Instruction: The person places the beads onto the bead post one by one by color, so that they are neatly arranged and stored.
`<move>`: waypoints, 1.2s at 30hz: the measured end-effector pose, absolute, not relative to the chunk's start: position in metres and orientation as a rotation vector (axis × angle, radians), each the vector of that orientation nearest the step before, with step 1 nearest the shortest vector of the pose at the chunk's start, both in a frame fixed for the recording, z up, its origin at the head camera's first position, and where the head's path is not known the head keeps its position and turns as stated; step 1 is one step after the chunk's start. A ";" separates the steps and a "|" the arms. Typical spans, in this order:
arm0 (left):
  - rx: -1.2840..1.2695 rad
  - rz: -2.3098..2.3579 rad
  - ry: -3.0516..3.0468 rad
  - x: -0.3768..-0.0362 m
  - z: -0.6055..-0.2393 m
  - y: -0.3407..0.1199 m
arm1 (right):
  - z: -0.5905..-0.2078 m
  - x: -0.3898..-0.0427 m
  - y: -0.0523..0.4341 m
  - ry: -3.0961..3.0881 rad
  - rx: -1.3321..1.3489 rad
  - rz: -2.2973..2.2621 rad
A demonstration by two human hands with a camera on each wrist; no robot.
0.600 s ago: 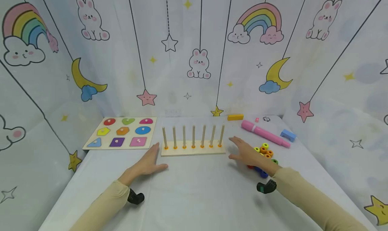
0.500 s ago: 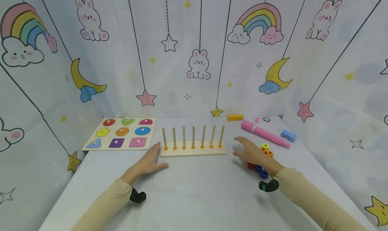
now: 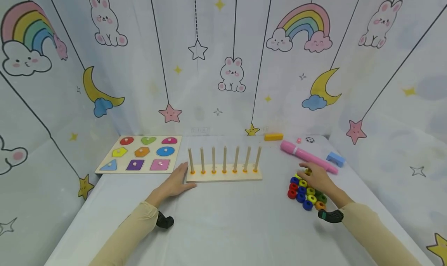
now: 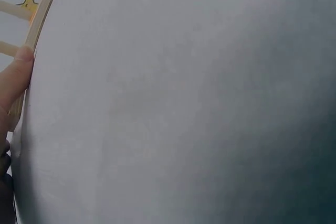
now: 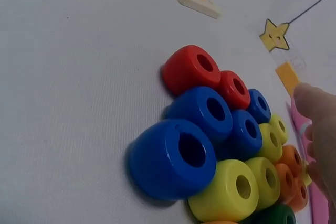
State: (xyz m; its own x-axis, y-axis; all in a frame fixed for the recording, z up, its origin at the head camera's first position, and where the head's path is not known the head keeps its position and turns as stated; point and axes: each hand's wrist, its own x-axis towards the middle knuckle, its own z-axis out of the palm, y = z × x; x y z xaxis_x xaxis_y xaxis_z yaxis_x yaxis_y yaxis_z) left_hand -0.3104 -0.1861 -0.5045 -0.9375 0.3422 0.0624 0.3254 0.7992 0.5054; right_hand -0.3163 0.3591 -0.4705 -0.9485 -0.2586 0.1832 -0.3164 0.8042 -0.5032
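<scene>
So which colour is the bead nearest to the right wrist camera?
Blue: the bead shows best in the right wrist view.

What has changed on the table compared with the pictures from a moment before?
The right hand moved away from the peg board, toward the person's right, and now rests over the far side of the pile of coloured rings. Whether it grips a ring is unclear. The left hand stayed flat against the board's left end, and the rings, the board and the shape puzzle kept their places.

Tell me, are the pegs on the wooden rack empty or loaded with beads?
Empty. All seven pegs stand bare; the beads lie clustered on the table by the right hand.
</scene>
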 end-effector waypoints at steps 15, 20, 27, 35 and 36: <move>0.618 0.799 2.926 -0.326 -0.503 -0.184 | -0.467 -0.316 0.385 -2.847 0.366 0.704; 0.652 0.827 2.916 -0.328 -0.505 -0.182 | -0.467 -0.317 0.395 -2.935 0.397 0.722; 0.658 0.830 2.948 -0.325 -0.500 -0.175 | -0.464 -0.327 0.406 -3.013 0.476 0.642; 0.589 0.781 2.956 -0.319 -0.498 -0.174 | -0.464 -0.336 0.410 -3.080 0.532 0.662; 0.591 0.788 2.954 -0.320 -0.498 -0.175 | -0.464 -0.337 0.410 -3.082 0.541 0.653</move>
